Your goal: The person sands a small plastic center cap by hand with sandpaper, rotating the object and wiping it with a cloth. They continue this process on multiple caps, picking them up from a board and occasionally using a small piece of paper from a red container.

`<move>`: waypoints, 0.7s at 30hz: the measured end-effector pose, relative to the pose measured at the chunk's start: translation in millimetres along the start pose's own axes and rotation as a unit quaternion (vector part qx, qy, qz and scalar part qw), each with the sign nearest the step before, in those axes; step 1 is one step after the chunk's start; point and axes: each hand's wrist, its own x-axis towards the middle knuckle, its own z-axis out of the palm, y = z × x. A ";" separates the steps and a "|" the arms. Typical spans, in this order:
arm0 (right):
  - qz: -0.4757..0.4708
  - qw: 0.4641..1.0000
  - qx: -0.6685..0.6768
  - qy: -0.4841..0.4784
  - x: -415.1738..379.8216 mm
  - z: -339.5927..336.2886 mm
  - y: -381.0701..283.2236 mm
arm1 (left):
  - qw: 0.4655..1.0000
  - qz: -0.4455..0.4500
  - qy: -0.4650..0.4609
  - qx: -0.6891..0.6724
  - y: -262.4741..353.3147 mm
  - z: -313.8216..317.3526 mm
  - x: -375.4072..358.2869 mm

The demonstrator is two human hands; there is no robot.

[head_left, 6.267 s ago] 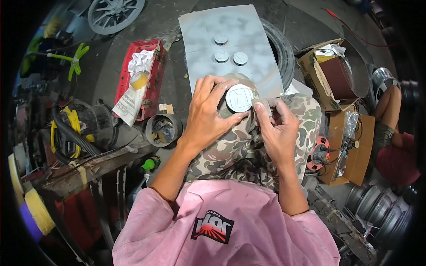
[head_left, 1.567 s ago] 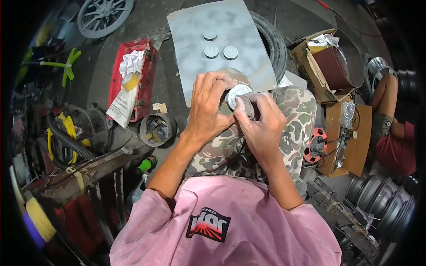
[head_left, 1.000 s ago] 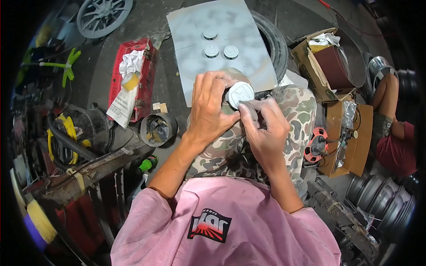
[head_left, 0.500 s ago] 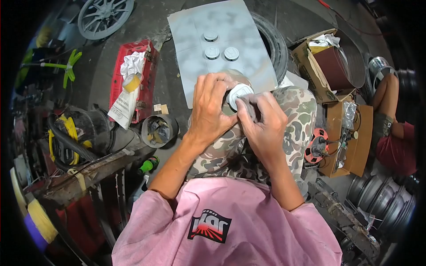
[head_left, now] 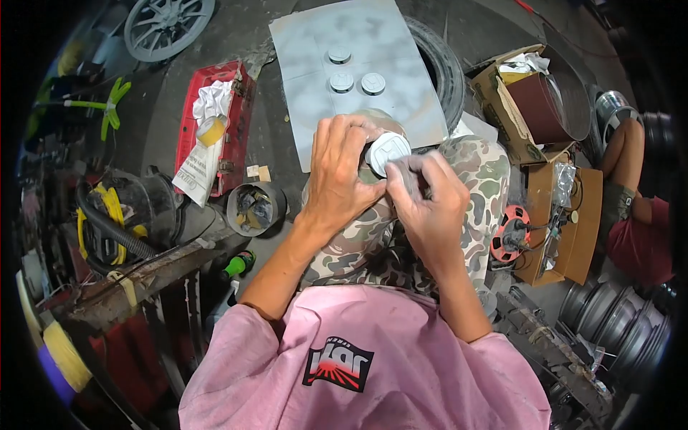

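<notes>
A round, pale grey wheel center cap (head_left: 388, 152) with a raised H-like emblem is gripped by my left hand (head_left: 342, 168), its fingers curled around the far and left sides. My right hand (head_left: 430, 188) is closed at the cap's lower right edge. A small dark grey piece, apparently sandpaper (head_left: 410, 174), is pinched between its thumb and fingers. Beyond my hands, three similar caps (head_left: 373, 84) lie on a grey-sprayed cardboard sheet (head_left: 308, 107).
Left of the sheet stands a red toolbox (head_left: 188, 136) with paper and tape, near a round can (head_left: 276, 208). To the right are cardboard boxes (head_left: 580, 229), a red cable reel (head_left: 507, 240) and a seated person (head_left: 641, 236). A tire (head_left: 448, 72) lies under the sheet.
My right hand has drawn back slightly down and right from the cap's face, so more of the emblem shows. My left hand keeps hold of the cap.
</notes>
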 end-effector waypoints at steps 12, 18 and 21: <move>-0.051 0.997 0.015 -0.058 -0.8 -5.3 9.0 | 1.000 -0.012 -0.009 -0.013 -1.2 -2.4 0.0; -0.054 0.998 -0.011 -0.015 7.7 10.4 -2.4 | 1.000 0.007 -0.002 -0.011 -2.6 1.1 0.1; -0.035 0.999 -0.014 -0.017 -4.0 8.6 -1.6 | 1.000 -0.002 -0.008 -0.006 -3.1 0.7 -0.8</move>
